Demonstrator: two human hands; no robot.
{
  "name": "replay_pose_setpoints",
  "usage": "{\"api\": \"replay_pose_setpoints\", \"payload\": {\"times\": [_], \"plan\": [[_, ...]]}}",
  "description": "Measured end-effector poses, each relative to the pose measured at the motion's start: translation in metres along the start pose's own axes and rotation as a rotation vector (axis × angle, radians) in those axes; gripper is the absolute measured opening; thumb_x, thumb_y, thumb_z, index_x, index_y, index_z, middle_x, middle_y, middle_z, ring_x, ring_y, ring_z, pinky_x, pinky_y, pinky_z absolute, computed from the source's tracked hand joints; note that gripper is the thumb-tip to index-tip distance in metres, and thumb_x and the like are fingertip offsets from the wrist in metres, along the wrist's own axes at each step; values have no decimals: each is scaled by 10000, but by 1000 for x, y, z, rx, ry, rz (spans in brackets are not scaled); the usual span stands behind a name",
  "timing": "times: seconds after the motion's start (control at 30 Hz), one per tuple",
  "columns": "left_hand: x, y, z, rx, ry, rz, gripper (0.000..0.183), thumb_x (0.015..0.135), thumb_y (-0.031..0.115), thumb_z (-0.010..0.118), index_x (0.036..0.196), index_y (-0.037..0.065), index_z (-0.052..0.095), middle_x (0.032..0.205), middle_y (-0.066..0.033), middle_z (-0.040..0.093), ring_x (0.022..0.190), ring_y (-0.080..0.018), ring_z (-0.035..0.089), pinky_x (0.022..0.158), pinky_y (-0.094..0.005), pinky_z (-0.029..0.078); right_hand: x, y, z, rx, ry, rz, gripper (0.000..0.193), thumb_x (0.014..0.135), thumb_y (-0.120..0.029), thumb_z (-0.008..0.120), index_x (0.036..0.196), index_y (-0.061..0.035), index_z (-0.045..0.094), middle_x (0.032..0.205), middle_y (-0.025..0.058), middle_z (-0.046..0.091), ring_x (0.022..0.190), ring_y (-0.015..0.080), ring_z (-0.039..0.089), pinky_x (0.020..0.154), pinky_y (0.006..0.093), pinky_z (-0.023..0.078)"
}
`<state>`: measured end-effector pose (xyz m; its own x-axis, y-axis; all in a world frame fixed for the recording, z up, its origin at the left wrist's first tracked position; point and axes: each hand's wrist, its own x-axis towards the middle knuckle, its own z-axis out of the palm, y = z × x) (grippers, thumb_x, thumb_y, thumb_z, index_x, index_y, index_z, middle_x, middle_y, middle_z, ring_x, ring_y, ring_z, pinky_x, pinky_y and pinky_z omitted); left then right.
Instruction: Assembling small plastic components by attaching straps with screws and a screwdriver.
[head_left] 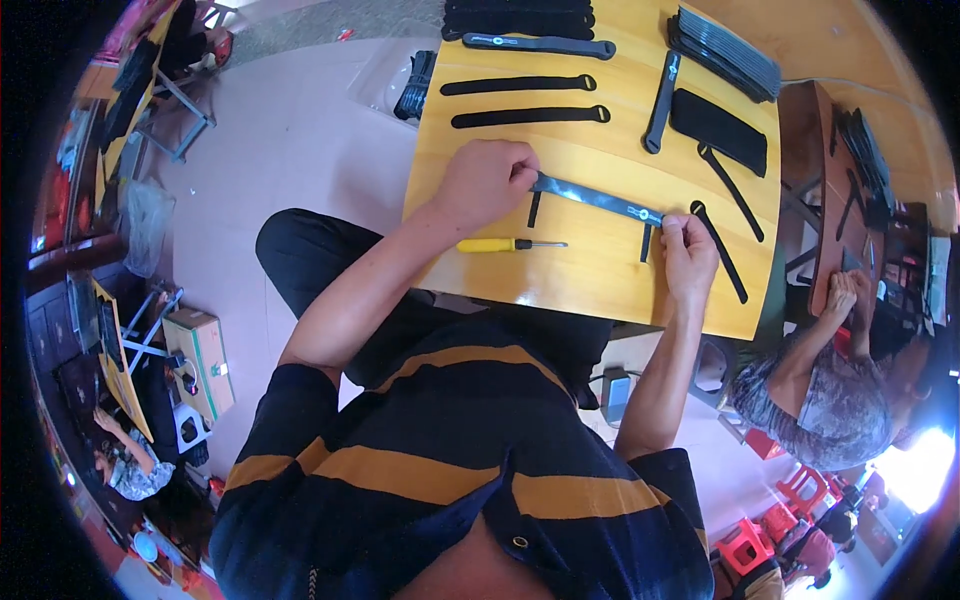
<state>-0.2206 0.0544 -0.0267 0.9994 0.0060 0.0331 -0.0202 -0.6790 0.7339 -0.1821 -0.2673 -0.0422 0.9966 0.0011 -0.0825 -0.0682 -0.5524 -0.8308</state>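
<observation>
Over the yellow surface [600,280], the left hand [485,182] pinches one end of a shiny dark strap [592,197], with a yellow-handled screwdriver [490,245] lying nearer the body; the strap stretches rightward to the right hand [691,255], its grip pinching the other end, near two plain black straps [722,255].

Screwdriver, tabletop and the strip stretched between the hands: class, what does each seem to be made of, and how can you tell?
Screwdriver: yellow handle, probably plastic, from its even colour; slim grey shaft, likely metal.
Tabletop: smooth yellow, perhaps varnished wood or laminate, given its sheen.
Strip: dark and glossy, possibly plastic-covered, since it reflects bright light.
</observation>
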Motion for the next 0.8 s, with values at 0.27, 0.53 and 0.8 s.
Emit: {"api": "replay_pose_setpoints", "payload": {"times": [0.27,0.53,0.8], "plan": [[-1,-3,3,14,31,26,111,884,153,707,935,58,734,800,-118,725,694,-267,703,654,-382,549,2,3,4,1,17,7,221,977,-231,710,901,-24,721,689,8,619,647,75,539,628,261,466],[0,-1,3,35,14,2,120,887,156,712,933,47,733,800,-117,725,686,-255,700,651,-374,548,2,1,4,-87,58,-40,239,973,-260,712,916,-29,730,682,43,649,623,106,575,627,294,486],[0,2,3,35,44,2,104,859,167,677,854,88,744,780,-121,725,728,-331,709,690,-438,568,2,-4,4,-114,63,-28,234,968,-262,716,929,-34,741,691,58,660,630,117,594,632,297,491]]}}
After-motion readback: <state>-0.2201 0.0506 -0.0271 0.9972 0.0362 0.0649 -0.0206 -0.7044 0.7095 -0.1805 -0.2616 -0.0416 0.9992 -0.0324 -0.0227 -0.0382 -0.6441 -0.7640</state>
